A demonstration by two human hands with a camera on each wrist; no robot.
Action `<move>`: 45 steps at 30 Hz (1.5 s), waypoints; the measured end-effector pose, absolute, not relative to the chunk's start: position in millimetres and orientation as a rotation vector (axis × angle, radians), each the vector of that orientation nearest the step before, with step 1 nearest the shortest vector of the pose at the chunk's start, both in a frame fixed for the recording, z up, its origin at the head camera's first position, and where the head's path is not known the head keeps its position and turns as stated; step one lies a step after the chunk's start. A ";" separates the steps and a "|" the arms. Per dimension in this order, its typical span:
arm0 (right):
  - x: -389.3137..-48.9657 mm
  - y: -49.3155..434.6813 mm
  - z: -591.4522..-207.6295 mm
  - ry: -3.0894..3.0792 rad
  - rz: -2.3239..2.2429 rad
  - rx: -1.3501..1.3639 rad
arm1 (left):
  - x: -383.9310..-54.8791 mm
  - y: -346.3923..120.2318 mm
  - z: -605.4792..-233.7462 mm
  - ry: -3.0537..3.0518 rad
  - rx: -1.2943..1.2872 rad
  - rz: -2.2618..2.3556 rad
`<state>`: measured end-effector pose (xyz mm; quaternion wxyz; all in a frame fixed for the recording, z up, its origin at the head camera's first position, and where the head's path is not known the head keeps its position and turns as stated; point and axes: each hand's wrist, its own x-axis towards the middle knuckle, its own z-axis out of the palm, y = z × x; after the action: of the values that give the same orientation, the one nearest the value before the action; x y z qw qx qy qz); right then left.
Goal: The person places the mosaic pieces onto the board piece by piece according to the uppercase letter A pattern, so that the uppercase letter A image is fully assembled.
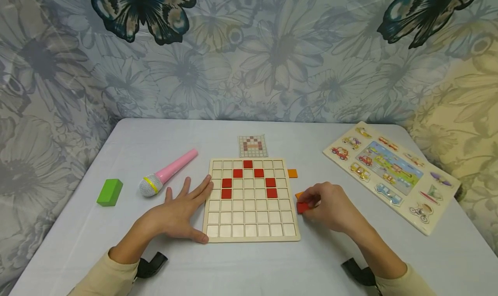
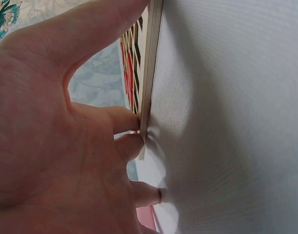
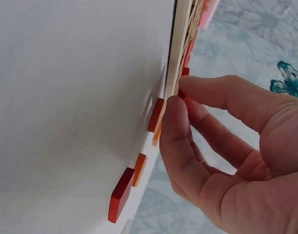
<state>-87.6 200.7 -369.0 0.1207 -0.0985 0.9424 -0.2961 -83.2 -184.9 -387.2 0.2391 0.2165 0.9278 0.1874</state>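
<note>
A wooden grid board [image 1: 253, 239] lies flat, with several red square tiles [image 1: 247, 164] set in its cells in a peaked outline. My left hand [image 1: 177, 216] is spread along the board's left side, its thumb at the near corner and fingertips at the edge. In the left wrist view the palm [image 2: 66, 146] stands beside the board's rim. Just off the right edge, my right hand [image 1: 330, 207] pinches a red tile [image 3: 186, 71] between thumb and fingertips. More red tiles [image 3: 122, 195] and orange tiles [image 3: 139, 169] lie on the table near that hand.
Behind the board lies a small pattern card [image 1: 253, 146]. A pink toy microphone [image 1: 171, 170] and a green block [image 1: 110, 192] are at left. A vehicle picture puzzle board [image 1: 350, 151] lies at right, and an orange tile [image 1: 292, 173] beside the grid board.
</note>
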 end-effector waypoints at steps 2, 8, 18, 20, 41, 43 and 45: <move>-88.2 201.3 -369.1 2.739 -0.889 -0.288 | -83.3 -184.9 -387.0 2.540 0.593 0.511; -92.5 201.6 -371.6 2.684 -0.951 -0.304 | -83.1 -184.9 -387.0 2.538 0.589 0.514; -100.4 196.4 -373.6 2.585 -1.033 -0.358 | -81.7 -185.3 -385.9 2.531 0.594 0.535; -101.4 194.5 -374.0 2.571 -1.042 -0.369 | -81.6 -185.3 -385.8 2.531 0.597 0.538; -111.8 173.0 -375.6 2.515 -1.064 -0.372 | -82.7 -185.7 -387.4 2.527 0.589 0.531; -112.0 171.0 -375.7 2.515 -1.062 -0.374 | -82.7 -185.9 -387.6 2.528 0.591 0.531; -112.0 169.0 -375.4 2.512 -1.063 -0.381 | -82.6 -186.1 -387.8 2.528 0.594 0.532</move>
<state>-112.0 169.0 -375.4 0.1922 -0.1358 0.8950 -0.3788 -82.6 -186.1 -387.8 0.2432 0.2173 0.9251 0.1947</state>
